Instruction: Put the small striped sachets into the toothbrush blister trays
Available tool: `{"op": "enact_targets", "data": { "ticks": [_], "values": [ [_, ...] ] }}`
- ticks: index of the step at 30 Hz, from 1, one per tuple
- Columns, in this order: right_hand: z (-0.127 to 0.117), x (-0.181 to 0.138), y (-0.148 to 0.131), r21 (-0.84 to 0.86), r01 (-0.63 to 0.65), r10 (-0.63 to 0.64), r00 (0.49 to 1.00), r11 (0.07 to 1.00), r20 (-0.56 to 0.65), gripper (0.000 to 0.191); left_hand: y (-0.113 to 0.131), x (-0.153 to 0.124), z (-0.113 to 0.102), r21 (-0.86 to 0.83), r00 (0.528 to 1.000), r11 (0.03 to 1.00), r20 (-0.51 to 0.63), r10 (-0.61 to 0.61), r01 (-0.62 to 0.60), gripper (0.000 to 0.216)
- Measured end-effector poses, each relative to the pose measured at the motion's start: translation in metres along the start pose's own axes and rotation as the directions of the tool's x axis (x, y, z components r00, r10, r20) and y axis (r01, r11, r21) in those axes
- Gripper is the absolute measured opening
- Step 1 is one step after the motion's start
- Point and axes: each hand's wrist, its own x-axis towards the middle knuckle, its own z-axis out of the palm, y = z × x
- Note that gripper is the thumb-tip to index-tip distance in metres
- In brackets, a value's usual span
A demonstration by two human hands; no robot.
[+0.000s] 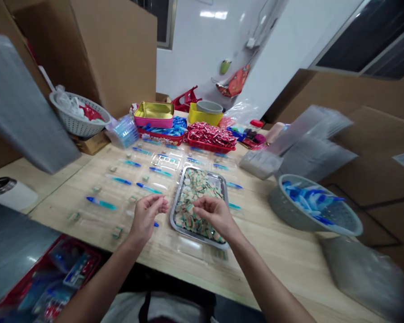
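Observation:
My right hand [216, 216] is over a metal tray [175, 218] heaped with small green-and-tan blocks [202, 186]. Its thumb and fingers pinch what looks like one such block [190, 208]. To the left of the tray, my left hand [147, 217] is raised with its fingertips pressed together; whatever they may hold is too small to make out. Clear plastic packs [121, 204] lie in rows around the hands. Many bear a blue-and-turquoise pen-shaped piece [101, 203], and some have a small block [117, 232] on them.
A grey basket [276, 202] of blue pieces stands on the right, beside stacked clear packs [306, 139]. At the back are a red tray of red sachets [211, 133], a pink-and-gold tin [154, 117] and a white basket [77, 123]. A white cup [11, 194] lies far left.

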Motion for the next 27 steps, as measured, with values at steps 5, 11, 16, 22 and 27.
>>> {"op": "enact_targets", "data": {
  "ticks": [5,11,16,22,27],
  "values": [
    [0.026,-0.028,0.011,-0.244,0.031,0.0,0.992,0.969,0.127,0.008,-0.007,-0.016,-0.011,0.034,0.999,0.999,0.028,-0.021,0.02,0.033],
    [0.07,-0.042,0.012,-0.758,0.178,-0.005,0.974,0.628,0.225,0.017,-0.012,-0.028,-0.028,0.026,0.999,0.999,0.039,-0.02,0.019,0.032],
    [0.085,-0.045,0.013,-0.884,0.237,0.079,0.953,0.402,0.292,0.019,-0.011,-0.033,-0.04,0.014,1.0,0.999,0.006,-0.029,0.029,0.033],
    [0.095,-0.052,0.021,-0.923,0.312,0.039,0.944,0.226,0.329,0.017,-0.013,-0.036,-0.043,-0.02,0.998,0.997,0.013,-0.069,0.069,0.035],
    [0.097,-0.057,0.038,-0.914,0.385,-0.064,0.923,0.132,0.379,0.016,-0.016,-0.039,-0.042,-0.017,0.997,0.998,0.029,-0.068,0.068,0.035]
  ]
}}
